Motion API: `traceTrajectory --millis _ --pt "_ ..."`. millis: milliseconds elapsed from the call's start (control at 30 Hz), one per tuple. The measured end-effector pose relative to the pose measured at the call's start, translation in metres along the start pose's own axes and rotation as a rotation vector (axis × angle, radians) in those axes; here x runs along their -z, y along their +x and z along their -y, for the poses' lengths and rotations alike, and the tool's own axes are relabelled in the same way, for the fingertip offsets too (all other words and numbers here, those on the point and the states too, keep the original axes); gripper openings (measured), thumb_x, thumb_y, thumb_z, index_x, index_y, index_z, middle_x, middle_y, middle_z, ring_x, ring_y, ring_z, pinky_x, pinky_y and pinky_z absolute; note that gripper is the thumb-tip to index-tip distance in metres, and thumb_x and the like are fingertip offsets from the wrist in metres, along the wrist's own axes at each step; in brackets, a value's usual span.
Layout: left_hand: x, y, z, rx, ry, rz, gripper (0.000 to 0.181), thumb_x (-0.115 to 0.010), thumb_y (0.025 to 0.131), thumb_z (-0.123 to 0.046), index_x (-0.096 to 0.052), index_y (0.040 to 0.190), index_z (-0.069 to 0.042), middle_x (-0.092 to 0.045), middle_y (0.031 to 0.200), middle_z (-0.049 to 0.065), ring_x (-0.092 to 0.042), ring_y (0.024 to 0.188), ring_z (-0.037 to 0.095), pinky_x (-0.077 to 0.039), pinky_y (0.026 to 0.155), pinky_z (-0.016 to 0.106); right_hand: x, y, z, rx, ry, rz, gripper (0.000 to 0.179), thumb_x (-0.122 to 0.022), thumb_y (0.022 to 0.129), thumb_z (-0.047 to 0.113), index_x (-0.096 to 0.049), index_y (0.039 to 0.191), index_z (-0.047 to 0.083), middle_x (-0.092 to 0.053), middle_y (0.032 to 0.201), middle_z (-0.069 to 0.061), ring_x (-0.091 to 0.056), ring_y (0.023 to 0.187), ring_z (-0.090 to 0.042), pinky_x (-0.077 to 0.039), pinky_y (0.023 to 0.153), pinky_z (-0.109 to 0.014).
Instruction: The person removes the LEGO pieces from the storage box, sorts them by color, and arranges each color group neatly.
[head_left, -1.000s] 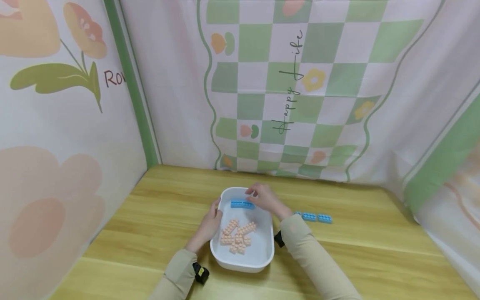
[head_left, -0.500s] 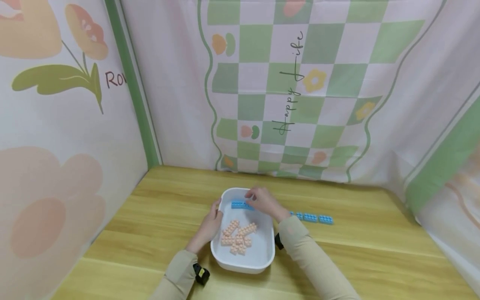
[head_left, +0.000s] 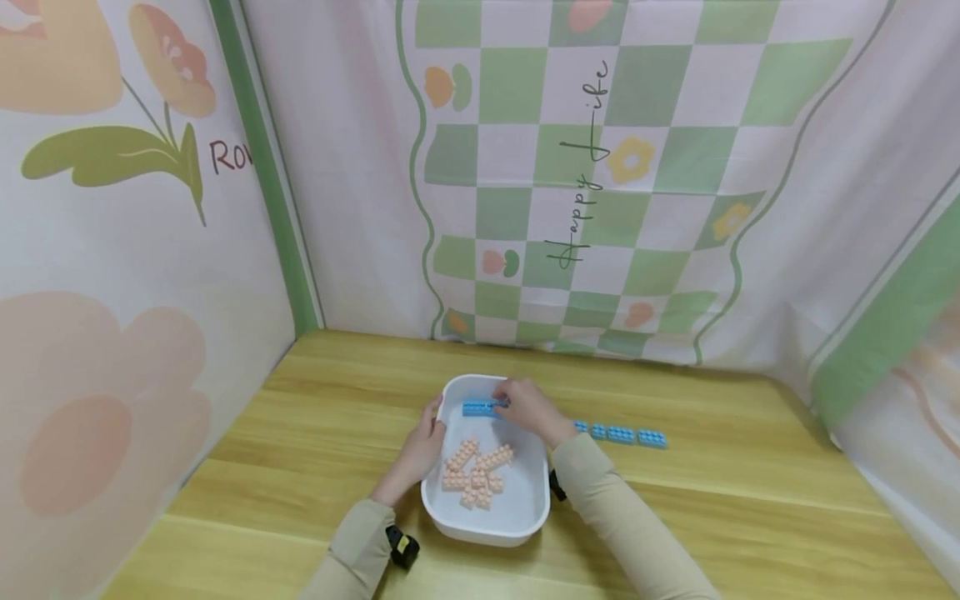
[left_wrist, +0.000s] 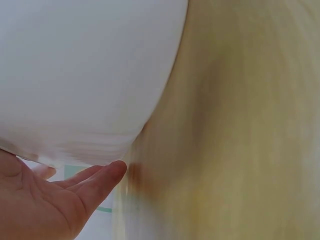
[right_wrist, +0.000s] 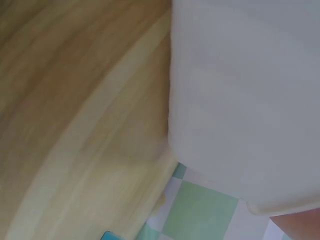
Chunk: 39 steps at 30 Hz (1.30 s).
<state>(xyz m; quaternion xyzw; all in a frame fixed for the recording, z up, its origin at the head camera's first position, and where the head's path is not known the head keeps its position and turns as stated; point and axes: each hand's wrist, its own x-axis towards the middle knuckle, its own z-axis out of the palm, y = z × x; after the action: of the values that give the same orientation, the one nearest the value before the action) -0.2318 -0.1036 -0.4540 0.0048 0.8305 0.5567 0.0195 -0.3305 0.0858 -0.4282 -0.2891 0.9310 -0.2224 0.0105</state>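
Observation:
A white plastic tub (head_left: 517,508) stands on the table, with several peach building bricks (head_left: 477,481) piled in its near half. A row of blue building bricks (head_left: 477,408) lies inside at the far end. My left hand (head_left: 422,446) grips the tub's left rim; in the left wrist view its fingers (left_wrist: 102,185) lie against the outer wall. My right hand (head_left: 528,408) reaches over the right rim and pinches a blue building brick (head_left: 502,403) at the right end of the row. The fingertips partly hide that brick. The right wrist view shows mostly the tub's outer wall (right_wrist: 240,100).
To the right of the tub, several blue bricks (head_left: 620,435) lie in a line on the wooden table (head_left: 750,467); the right forearm partly hides its near end. A patterned curtain (head_left: 570,208) hangs behind the table, and a printed cloth wall (head_left: 150,275) stands at the left.
My right hand has lowered slightly over the far end of the tub, and its fingertips have closed on a blue building brick. My left hand has stayed on the rim.

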Motion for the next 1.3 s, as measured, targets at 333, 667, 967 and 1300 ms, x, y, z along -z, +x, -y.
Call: traceTrajectory --millis 333,667,967,1300 --pt "-0.0002 0.0019 0.0024 -0.007 0.002 -0.004 0.051 -0.028 0.101 -0.020 -0.017 0.150 -0.010 -0.051 0.128 0.031 -0.063 0.093 0.033 -0.056 0.071 0.038 -0.0018 -0.0027 0.0036 0.009 -0.102 0.019 0.014 -0.070 0.080 0.004 -0.069 0.093 0.000 -0.068 0.092 -0.012 -0.064 0.088 -0.026 -0.054 0.081 -0.037" --pt "-0.0007 0.0017 0.0011 -0.014 0.002 -0.001 0.051 -0.026 0.102 -0.022 -0.015 0.150 -0.011 -0.052 0.128 0.029 -0.064 0.093 0.031 -0.056 0.072 0.036 -0.0026 -0.0048 0.0053 -0.001 -0.129 0.008 0.014 -0.071 0.078 0.001 -0.069 0.091 -0.001 -0.068 0.091 -0.013 -0.064 0.089 -0.026 -0.054 0.083 -0.037" --pt "-0.0015 0.0023 0.0013 -0.016 0.014 -0.011 0.050 -0.027 0.102 -0.022 -0.017 0.150 -0.011 -0.054 0.126 0.028 -0.063 0.092 0.030 -0.056 0.073 0.037 -0.0033 -0.0064 0.0051 -0.009 -0.151 -0.001 0.013 -0.072 0.075 0.000 -0.068 0.087 0.000 -0.066 0.086 -0.010 -0.063 0.082 -0.024 -0.054 0.078 -0.036" --pt "-0.0030 0.0033 0.0021 -0.046 0.038 -0.032 0.049 -0.030 0.101 -0.019 -0.022 0.148 -0.009 -0.055 0.123 0.030 -0.063 0.091 0.033 -0.056 0.071 0.037 -0.0057 -0.0070 0.0021 0.016 -0.205 -0.011 0.011 -0.074 0.074 0.001 -0.069 0.084 0.001 -0.067 0.085 -0.011 -0.063 0.084 -0.025 -0.054 0.079 -0.036"
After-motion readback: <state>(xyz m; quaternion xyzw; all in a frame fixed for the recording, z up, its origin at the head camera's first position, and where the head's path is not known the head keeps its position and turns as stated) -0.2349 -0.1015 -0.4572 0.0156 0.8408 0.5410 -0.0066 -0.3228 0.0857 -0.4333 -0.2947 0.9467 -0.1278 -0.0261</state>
